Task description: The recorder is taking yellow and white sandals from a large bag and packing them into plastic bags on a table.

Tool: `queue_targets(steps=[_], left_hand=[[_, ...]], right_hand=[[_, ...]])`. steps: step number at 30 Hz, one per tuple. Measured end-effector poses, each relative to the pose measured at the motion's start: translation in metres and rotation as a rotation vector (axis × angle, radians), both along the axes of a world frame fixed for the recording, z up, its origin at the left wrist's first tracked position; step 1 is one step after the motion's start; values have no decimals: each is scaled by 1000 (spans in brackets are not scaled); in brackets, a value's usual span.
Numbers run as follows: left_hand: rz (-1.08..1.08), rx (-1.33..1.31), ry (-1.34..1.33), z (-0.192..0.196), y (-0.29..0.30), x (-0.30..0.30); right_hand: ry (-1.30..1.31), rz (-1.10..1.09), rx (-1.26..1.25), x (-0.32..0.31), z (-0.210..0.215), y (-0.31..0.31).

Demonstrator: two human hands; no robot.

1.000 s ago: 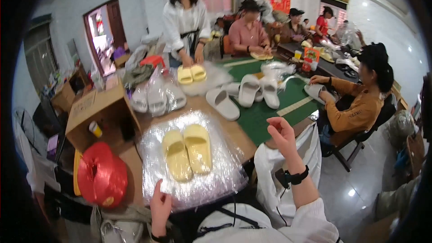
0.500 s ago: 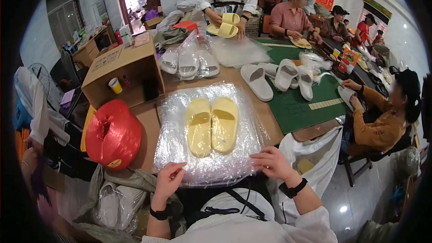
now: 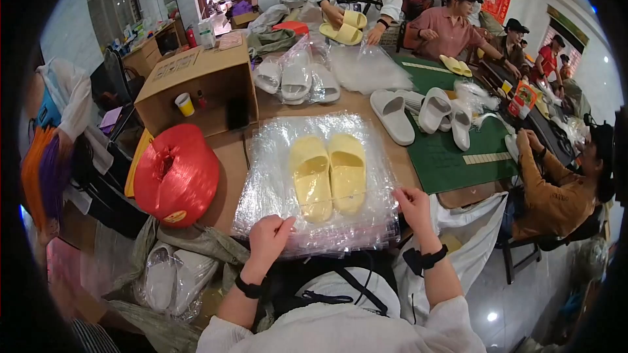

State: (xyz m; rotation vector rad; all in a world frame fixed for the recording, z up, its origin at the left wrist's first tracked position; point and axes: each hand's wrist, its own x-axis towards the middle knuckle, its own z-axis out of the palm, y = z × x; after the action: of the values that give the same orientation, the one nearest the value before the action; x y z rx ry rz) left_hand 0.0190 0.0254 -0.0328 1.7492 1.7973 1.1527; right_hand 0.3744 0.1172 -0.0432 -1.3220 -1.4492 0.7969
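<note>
Head view: left hand (image 3: 269, 238), right hand (image 3: 413, 206) grips pinch plastic bag stack (image 3: 275, 157) near edge; yellow slippers (image 3: 329, 175) centred.

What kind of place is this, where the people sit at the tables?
Likely a small packing workshop for footwear: yellow slippers lie on a stack of clear plastic bags, white slippers wait on the table, and several people handle more pairs.

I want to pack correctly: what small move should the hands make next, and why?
Probably pinch open the top clear bag: both the left hand and the right hand rest on the stack's near edge, and the yellow slippers lie unbagged on top.
</note>
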Motion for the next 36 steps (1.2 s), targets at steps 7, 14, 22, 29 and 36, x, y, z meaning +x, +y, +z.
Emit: queue_targets(steps=[7,14,22,29,36], left_hand=[[122,-272,-127,-25,21,-3],[124,-422,-21,-2,19,2],[-293,314,558,10,12,37],[-302,60,518,-36,30,28],[-300,52,533,-31,30,29]], right_hand=[[-738,-264,461,-49,13,-15],[-905,525,549,-105,12,-37],[-965,514,513,-102,-20,-33],[-686,280,334,-69,-33,-17],[-952,142,310,-27,-40,-13]])
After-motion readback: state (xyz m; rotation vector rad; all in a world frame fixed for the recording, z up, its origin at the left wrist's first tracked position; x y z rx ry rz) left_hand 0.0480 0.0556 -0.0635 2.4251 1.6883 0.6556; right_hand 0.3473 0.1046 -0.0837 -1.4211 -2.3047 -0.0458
